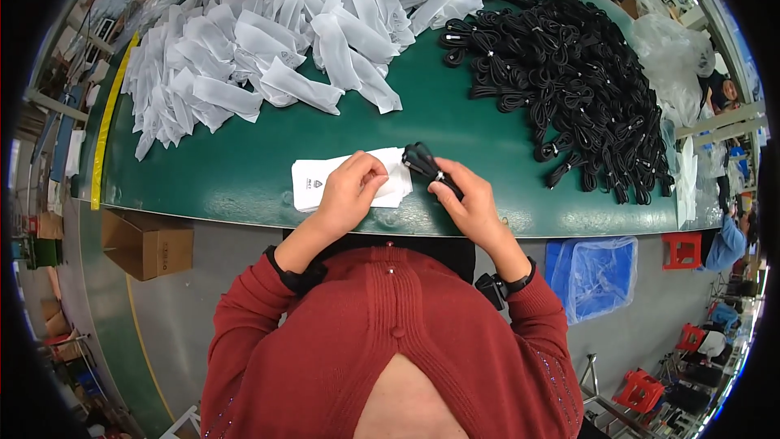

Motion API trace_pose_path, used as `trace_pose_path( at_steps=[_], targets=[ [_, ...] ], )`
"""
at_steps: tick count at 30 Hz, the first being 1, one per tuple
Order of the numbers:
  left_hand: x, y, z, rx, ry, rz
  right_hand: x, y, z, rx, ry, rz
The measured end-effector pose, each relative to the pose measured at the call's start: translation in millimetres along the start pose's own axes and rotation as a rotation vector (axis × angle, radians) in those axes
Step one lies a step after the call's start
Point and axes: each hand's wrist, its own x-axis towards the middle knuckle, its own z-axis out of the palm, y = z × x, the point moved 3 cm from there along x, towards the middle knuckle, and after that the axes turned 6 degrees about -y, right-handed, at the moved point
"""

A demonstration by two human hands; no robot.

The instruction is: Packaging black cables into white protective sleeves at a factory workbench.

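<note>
Near the table's front edge, flat white bags (309, 180) lie in a loose stack. My left hand (348, 191) rests over the stack, its thumb and fingers closed together on the top white bag (396, 183). Just to the right, my right hand (470, 202) grips a coiled black cable (422, 162) tied in a bundle. One end of the coil sticks out toward the bags; the rest is partly hidden by my fingers. The cable is held just above the stack's right edge.
A large heap of filled white bags (276, 32) covers the table's far left. Coiled black cables (569, 73) are piled at the right. Yellow tape (106, 130) runs along the left edge. Below stand a cardboard box (166, 254) and a blue, plastic-lined bin (597, 276).
</note>
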Motion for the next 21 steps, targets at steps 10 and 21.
trace_pose_path(
  at_steps=[10, 21],
  targets=[
    [5, 7, 0, -0.178, 0.024, 0.121, 4, -19, -4, -0.348, -0.323, -0.15],
    [15, 20, -13, 0.037, 0.058, 0.402, 22, -14, 16, -0.005, -0.085, -0.15]
  ],
)
